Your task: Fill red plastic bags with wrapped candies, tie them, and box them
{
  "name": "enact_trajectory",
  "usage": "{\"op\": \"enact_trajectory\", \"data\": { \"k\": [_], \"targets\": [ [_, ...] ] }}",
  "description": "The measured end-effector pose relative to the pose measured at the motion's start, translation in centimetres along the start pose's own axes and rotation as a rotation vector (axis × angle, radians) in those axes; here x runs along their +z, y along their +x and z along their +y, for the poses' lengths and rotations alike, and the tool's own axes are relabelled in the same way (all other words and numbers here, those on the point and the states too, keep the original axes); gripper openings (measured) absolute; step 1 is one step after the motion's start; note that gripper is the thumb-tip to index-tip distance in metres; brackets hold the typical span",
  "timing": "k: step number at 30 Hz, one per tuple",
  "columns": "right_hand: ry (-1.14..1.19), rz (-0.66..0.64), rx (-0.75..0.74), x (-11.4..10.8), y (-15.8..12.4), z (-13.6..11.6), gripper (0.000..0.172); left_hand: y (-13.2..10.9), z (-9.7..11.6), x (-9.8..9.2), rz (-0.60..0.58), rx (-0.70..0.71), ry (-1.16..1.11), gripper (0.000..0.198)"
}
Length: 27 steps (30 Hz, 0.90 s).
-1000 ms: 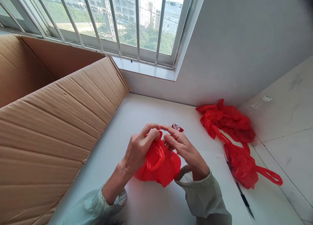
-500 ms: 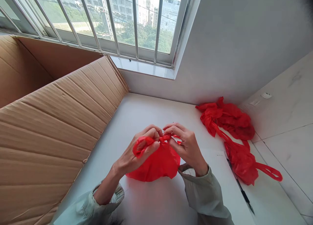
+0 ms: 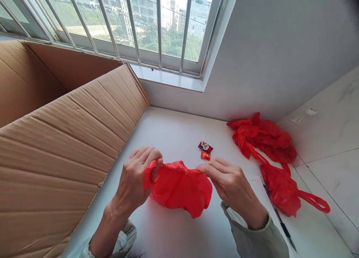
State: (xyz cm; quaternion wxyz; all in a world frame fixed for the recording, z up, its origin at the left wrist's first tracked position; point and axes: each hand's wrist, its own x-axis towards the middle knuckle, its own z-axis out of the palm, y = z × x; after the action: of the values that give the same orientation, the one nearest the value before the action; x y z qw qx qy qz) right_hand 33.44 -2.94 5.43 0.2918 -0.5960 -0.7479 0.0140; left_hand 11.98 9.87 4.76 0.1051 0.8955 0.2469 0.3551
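A red plastic bag [image 3: 181,187] is stretched between my two hands, low over the white table. My left hand [image 3: 140,172] is closed round its left end, and a loop of red plastic shows at the fingers. At the bag's upper right corner, my right hand [image 3: 230,179] pinches the plastic between thumb and fingers. Just beyond the bag lie two small wrapped packets, one dark red [image 3: 205,146] and one bright red [image 3: 205,155]. What the bag holds, if anything, is hidden.
A large open cardboard box [image 3: 73,138] fills the left side. More crumpled red bags [image 3: 265,138] lie at the right, by the wall. Beside them are a black pen [image 3: 284,226] and a white sheet [image 3: 255,180]. A barred window [image 3: 157,30] stands behind the table [image 3: 174,127].
My hands have moved apart, pulling the bag's top wide where it was bunched into a knot-like gather. The two small packets now show clearly beyond the bag.
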Motion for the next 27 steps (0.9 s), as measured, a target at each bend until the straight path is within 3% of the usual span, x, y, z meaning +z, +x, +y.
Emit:
{"op": "enact_trajectory", "data": {
  "k": [5,9,12,14,17,19,20,21,23,25,27],
  "targets": [
    [0.023,0.057,0.093,0.8,-4.1,3.1,0.033,-1.8,-2.6,-1.3,0.05,0.034,0.227,0.016],
    [0.072,0.002,0.177,2.9,-6.7,5.4,0.036,-2.8,-4.3,-0.3,-0.067,0.002,0.252,0.021],
    [0.08,0.025,0.241,3.6,-6.8,5.9,0.034,-2.9,-4.8,0.5,-0.148,-0.086,0.206,0.03],
    [0.137,0.047,0.293,3.7,-6.2,5.7,0.03,-2.8,-4.9,0.3,-0.175,-0.228,0.152,0.037],
    [0.415,0.124,0.441,4.6,-4.9,4.9,0.021,-2.7,-4.9,-0.2,-0.272,-0.381,0.003,0.041],
    [0.721,0.266,0.601,5.9,-4.1,4.3,0.021,-2.9,-4.8,-0.1,-0.335,-0.33,-0.113,0.034],
    [0.877,0.332,0.671,6.7,-3.9,3.9,0.025,-3.1,-4.7,0.3,-0.35,-0.279,-0.154,0.041],
    [1.007,0.379,0.722,7.5,-3.7,3.5,0.029,-3.3,-4.6,0.8,-0.359,-0.237,-0.178,0.06],
    [1.159,0.382,0.757,9.0,-3.5,2.8,0.038,-3.8,-4.3,2.4,-0.392,-0.198,-0.194,0.095],
    [1.201,0.264,0.734,10.2,-3.5,2.2,0.044,-4.0,-4.0,4.1,-0.466,-0.186,-0.219,0.103],
    [1.166,0.153,0.686,11.1,-3.3,1.7,0.052,-3.9,-3.7,5.7,-0.515,-0.192,-0.257,0.095]
  ]
}}
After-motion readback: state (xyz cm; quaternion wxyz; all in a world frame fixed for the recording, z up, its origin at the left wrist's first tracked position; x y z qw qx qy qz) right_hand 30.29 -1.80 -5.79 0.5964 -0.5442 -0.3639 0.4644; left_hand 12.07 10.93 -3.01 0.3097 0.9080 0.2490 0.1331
